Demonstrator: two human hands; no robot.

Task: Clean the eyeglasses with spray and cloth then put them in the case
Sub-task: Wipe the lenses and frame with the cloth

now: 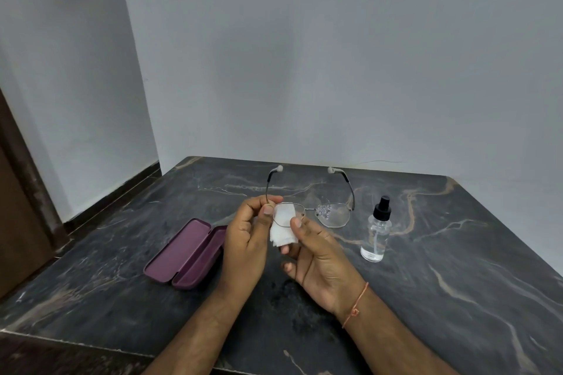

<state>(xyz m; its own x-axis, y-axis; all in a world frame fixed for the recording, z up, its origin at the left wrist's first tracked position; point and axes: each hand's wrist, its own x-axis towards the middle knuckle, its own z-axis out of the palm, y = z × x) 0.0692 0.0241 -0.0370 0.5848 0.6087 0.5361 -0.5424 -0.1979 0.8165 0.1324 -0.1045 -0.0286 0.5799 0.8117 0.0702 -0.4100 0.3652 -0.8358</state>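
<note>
Case: I see the purple case lying open on the surface; nothing inside
Bottle: spray bottle upright; clear liquid low
Grip: my left hand pinches the eyeglasses; my right hand pinches the cloth on a lens

Soft, even, dim-cool light, faint shadows, sharp centre (wide-angle bowing at the edges).

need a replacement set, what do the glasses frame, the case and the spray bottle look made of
Glasses frame: thin silvery wire, likely metal, with pale tips, perhaps plastic.
Case: matte purple shell, probably plastic; open, lining unclear.
Spray bottle: clear see-through body, plastic or glass, black pump top.
</note>
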